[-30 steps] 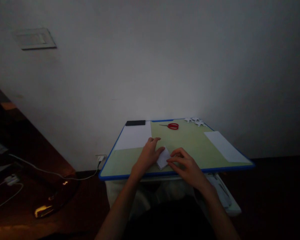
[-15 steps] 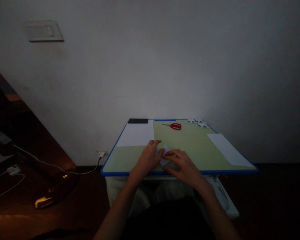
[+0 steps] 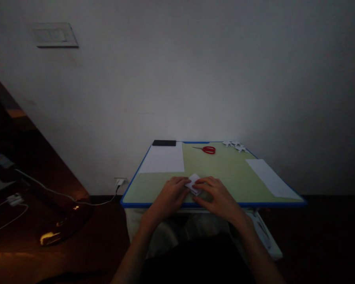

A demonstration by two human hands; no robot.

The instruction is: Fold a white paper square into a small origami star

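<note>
A small folded white paper (image 3: pixel 194 180), roughly diamond-shaped, lies near the front edge of the green tabletop (image 3: pixel 219 165). My left hand (image 3: pixel 173 193) grips its left corner, with the fingers bent and the thumb tucked close to them. From the other side, my right hand (image 3: pixel 215 194) holds the right part of the paper, fingertips resting on top and thumb low at the near edge. The paper's lower and side corners are partly covered by my fingers.
Red-handled scissors (image 3: pixel 208 150) lie farther back. A white sheet (image 3: pixel 162 159) with a dark flat object (image 3: pixel 164 142) is at the left, another white sheet (image 3: pixel 270 177) at the right. Several folded paper pieces (image 3: pixel 235 145) sit at the far right corner. A cable (image 3: pixel 62 195) hangs left of the table.
My left hand has come down and left, from reaching over the paper to gripping its left corner, so more of the paper shows. My right hand has barely moved.
</note>
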